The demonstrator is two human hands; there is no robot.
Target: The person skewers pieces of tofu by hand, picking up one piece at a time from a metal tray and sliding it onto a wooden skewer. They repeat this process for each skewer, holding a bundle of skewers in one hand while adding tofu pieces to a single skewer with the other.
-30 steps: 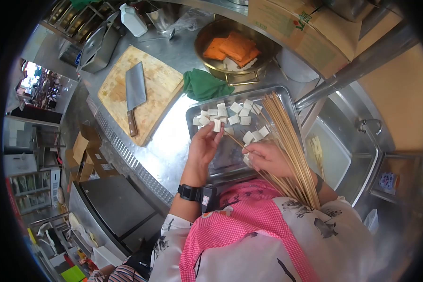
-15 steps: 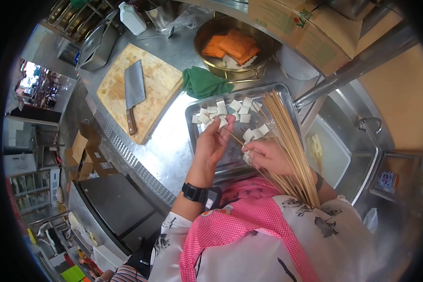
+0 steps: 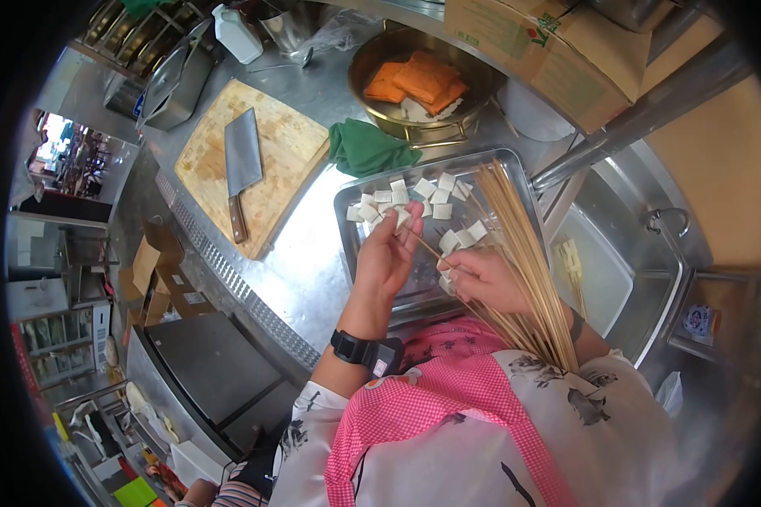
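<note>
Nearest, one black watch point(image 3: 351, 346) on the left wrist, above one pink checked apron point(image 3: 414, 406). Just past it, left hand point(image 3: 386, 253) raised over the near half of the tray, grip pinched shut on one white tofu cube point(image 3: 402, 218) at the fingertips. Close to the right, right hand point(image 3: 482, 279), grip closed on one thin skewer point(image 3: 423, 243), tip slanting up-left toward the held cube; touching or just short, cannot tell. Under the right forearm, one thick bundle of bamboo sticks point(image 3: 524, 253), too many to count, fanned along the right side of one steel tray point(image 3: 340, 232) on the tabletop point(image 3: 304, 253). Across the tray's far half, loose cubes point(image 3: 440, 211), some fourteen or fifteen. To the right, one sink point(image 3: 604, 279). Beyond the tray, one crumpled green cloth point(image 3: 368, 148); left of that, one wooden cutting board point(image 3: 271, 135) bearing one cleaver point(image 3: 241, 160). Farthest, one round pot point(image 3: 448, 131) with three or so orange slabs point(image 3: 418, 80), one white jug point(image 3: 237, 34), one cardboard box point(image 3: 550, 51)
</note>
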